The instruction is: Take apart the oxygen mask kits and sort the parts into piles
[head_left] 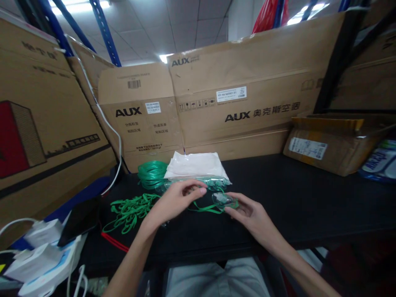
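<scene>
A small clear plastic face mask [223, 199] with a green elastic strap [206, 209] is held in my right hand [247, 210], thumb and fingers closed about its right side. The strap trails left from it over the black table. My left hand [182, 196] is just left of the mask, thumb and forefinger brought together; anything between them is too small or hidden to make out. Beyond both hands lies a white and clear plastic packet [196, 165]. A coil of green clear tubing [151, 174] and a heap of green elastic straps [133, 211] are left of my left hand.
Cardboard panels [201, 119] stand along the back and left of the black table [260, 173]. An opened carton [321, 144] and a blue package [380, 163] are at the right. A phone-like dark slab [79, 220] and a power strip with chargers [52, 264] occupy the left.
</scene>
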Demonstrator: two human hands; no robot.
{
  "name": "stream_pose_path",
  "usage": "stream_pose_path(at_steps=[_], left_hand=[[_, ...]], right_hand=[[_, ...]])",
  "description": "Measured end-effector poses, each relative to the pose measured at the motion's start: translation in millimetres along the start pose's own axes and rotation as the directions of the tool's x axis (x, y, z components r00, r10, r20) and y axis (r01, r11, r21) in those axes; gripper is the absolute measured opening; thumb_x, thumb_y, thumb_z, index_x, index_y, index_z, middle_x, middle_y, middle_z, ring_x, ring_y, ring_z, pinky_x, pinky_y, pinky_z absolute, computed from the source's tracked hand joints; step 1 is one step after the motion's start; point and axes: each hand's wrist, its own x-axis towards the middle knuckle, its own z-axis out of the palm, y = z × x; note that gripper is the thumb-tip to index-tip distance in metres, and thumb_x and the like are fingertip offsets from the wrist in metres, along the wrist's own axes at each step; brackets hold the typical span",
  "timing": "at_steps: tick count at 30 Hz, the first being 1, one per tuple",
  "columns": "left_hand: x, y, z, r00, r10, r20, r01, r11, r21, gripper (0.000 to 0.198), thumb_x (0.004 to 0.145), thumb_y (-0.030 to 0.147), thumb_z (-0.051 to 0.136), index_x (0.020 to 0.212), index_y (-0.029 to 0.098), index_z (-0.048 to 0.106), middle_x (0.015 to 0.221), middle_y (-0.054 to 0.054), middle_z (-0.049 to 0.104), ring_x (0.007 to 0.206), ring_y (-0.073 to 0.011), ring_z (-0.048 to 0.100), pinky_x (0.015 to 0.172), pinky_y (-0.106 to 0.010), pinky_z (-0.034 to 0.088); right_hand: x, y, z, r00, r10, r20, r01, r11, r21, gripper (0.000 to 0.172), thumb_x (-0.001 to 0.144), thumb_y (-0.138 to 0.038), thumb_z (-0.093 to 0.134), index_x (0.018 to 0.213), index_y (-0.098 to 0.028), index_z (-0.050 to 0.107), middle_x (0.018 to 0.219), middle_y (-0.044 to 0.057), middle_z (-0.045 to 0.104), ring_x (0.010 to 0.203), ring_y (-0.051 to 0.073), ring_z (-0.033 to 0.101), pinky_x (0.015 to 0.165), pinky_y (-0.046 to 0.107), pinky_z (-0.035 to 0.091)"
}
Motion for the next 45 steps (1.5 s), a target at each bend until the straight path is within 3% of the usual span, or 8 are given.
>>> stream_pose_path(at_steps=[6, 17, 21, 25, 29, 37, 42, 45], left_hand=[[4, 3, 33.2, 0.991, 0.113, 0.07, -0.116, 0.992, 0.04, 0.026, 0.093, 0.036, 0.061, 0.112, 0.027, 0.075, 0.108, -0.005, 0.074, 0.091, -0.0206, 0.066, 0.081, -0.027, 0.047], [12, 9, 42.3, 0.98, 0.189, 0.055, -0.194, 0.977, 0.084, 0.023, 0.092, 0.036, 0.062, 0.106, 0.025, 0.077, 0.095, -0.004, 0.077, 0.083, -0.0207, 0.069, 0.075, -0.027, 0.048], [32, 1, 7.4, 0.978, 0.181, -0.104, -0.143, 0.943, 0.3, 0.031, 0.096, 0.043, 0.054, 0.1, 0.025, 0.079, 0.1, -0.004, 0.079, 0.094, -0.023, 0.07, 0.086, -0.029, 0.048], [57, -37, -62.3, 0.897, 0.004, -0.441, 0.245, 0.827, 0.507, 0.037, 0.1, 0.035, 0.046, 0.116, 0.018, 0.074, 0.118, -0.012, 0.074, 0.121, -0.0296, 0.06, 0.103, -0.039, 0.041], [64, -88, -115.6, 0.868, -0.199, -0.454, 0.458, 0.675, 0.578, 0.03, 0.094, 0.035, 0.058, 0.111, 0.014, 0.073, 0.12, -0.015, 0.072, 0.119, -0.0331, 0.062, 0.102, -0.045, 0.044], [55, -132, -130.9, 0.88, -0.346, -0.325, 0.471, 0.544, 0.694, 0.028, 0.093, 0.04, 0.063, 0.108, 0.017, 0.068, 0.113, -0.009, 0.07, 0.108, -0.0242, 0.065, 0.097, -0.045, 0.049], [58, -130, -141.2, 0.862, -0.248, -0.442, 0.499, 0.569, 0.654, 0.029, 0.096, 0.039, 0.049, 0.098, 0.02, 0.071, 0.098, -0.011, 0.077, 0.103, -0.0285, 0.068, 0.092, -0.035, 0.046], [60, -125, -150.3, 0.798, -0.175, -0.577, 0.553, 0.594, 0.585, 0.034, 0.098, 0.037, 0.042, 0.111, 0.015, 0.066, 0.108, -0.013, 0.075, 0.107, -0.0298, 0.067, 0.09, -0.034, 0.045]], right_hand=[[-1, 7, 1, 0.996, -0.082, -0.04, 0.082, 0.997, -0.003, 0.042, 0.074, -0.036, 0.083, 0.111, -0.019, 0.074, 0.111, 0.009, 0.074, 0.102, 0.024, 0.072, 0.092, 0.034, 0.058], [-1, -3, 3, 0.998, -0.055, 0.023, 0.059, 0.977, -0.205, 0.044, 0.078, -0.049, 0.076, 0.113, -0.021, 0.077, 0.109, 0.009, 0.078, 0.103, 0.032, 0.072, 0.094, 0.043, 0.057], [0, -2, 5, 0.999, -0.053, -0.013, 0.048, 0.968, -0.248, 0.046, 0.08, -0.053, 0.072, 0.11, -0.019, 0.077, 0.101, 0.008, 0.079, 0.093, 0.029, 0.073, 0.085, 0.038, 0.059], [-1, -4, 6, 1.0, -0.007, -0.008, 0.006, 0.974, -0.226, 0.045, 0.081, -0.055, 0.07, 0.104, -0.017, 0.077, 0.094, 0.008, 0.077, 0.087, 0.026, 0.071, 0.076, 0.031, 0.057], [-2, -10, 8, 0.998, 0.012, 0.066, 0.004, 0.971, -0.239, 0.035, 0.085, -0.051, 0.068, 0.094, -0.018, 0.076, 0.091, 0.005, 0.076, 0.086, 0.023, 0.068, 0.075, 0.028, 0.053], [-5, -13, 7, 0.994, 0.019, 0.11, 0.008, 0.971, -0.24, 0.029, 0.087, -0.046, 0.067, 0.093, -0.019, 0.075, 0.088, 0.003, 0.075, 0.084, 0.022, 0.066, 0.074, 0.027, 0.051], [-5, -14, 7, 0.994, 0.008, 0.109, 0.019, 0.969, -0.244, 0.027, 0.087, -0.044, 0.067, 0.093, -0.019, 0.075, 0.088, 0.002, 0.075, 0.084, 0.021, 0.066, 0.074, 0.027, 0.051], [-5, -14, 7, 0.993, 0.016, 0.113, 0.013, 0.968, -0.249, 0.028, 0.088, -0.044, 0.067, 0.094, -0.018, 0.075, 0.089, 0.003, 0.075, 0.085, 0.022, 0.065, 0.075, 0.028, 0.051]])
